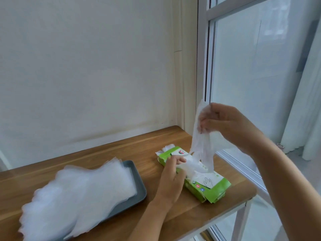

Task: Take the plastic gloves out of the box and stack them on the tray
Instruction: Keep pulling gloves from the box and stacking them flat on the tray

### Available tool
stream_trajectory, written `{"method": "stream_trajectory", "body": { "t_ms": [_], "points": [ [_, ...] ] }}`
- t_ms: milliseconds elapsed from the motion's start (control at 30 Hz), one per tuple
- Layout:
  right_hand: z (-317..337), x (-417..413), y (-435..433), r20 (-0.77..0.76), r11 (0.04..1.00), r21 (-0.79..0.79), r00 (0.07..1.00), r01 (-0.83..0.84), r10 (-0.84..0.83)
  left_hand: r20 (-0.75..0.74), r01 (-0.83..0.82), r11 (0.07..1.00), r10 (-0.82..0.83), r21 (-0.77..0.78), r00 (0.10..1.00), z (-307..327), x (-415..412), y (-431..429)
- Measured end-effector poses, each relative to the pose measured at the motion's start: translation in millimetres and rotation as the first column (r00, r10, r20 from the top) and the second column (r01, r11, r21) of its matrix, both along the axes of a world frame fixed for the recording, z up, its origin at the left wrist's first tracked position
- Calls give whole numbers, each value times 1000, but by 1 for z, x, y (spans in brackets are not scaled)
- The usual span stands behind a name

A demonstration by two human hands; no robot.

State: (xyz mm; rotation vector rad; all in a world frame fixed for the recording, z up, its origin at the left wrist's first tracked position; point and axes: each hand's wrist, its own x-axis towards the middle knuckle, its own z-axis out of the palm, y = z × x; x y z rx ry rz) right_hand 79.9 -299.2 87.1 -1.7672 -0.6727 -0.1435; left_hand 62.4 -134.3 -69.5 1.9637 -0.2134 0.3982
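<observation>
While the right hand (225, 126) is raised well above the bench (121, 148), its fingers are curled and pinch the upper end of a clear plastic glove (201, 146). The glove hangs down from that grip in a long, crumpled strip, and its lower end reaches the opening in the top of the green and white box (206, 186). The box lies flat near the right end of the bench, with a hand outline printed on its top (the near end looks crushed and torn). More clear plastic (166, 148) pokes out of its far end.

The left hand (171, 178) rests on the left side of the box, palm down, with its fingers bent at the opening and touching the plastic there. Whether those fingers pinch the plastic or only press the box down, I cannot tell.

To the left, apart from the box, a grey tray (139, 185) sits on the bench. A thick stack of gloves (83, 192) lies on it, fanned out and hanging well over the tray's near-left edge, so that most of the tray is covered.

A pale wall (86, 66) stands behind the bench, and a white-framed window (251, 66) rises on the right.
</observation>
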Motion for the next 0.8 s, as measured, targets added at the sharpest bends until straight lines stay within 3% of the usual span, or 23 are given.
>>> {"method": "stream_trajectory", "body": {
  "t_ms": [100,167,233,367,667,800],
  "points": [
    [26,-5,6,24,944,-316,994,-90,103,-11,-126,934,130,-334,992,22,-15,8],
    [36,-9,18,-16,876,-449,982,-174,187,57,-83,870,126,-487,990,39,-25,18],
    [42,-14,31,-22,817,-525,963,-239,268,133,70,868,-4,-492,991,60,-37,31],
    [48,-21,65,-37,751,-576,928,-323,371,140,290,922,-262,-258,955,98,-68,51],
    [54,-30,129,-1,660,-647,865,-383,501,-20,168,932,-184,-321,983,91,-107,118],
    [48,-29,156,27,691,-616,866,-380,500,-75,182,888,-235,-423,969,92,-119,142]
  ]
}}
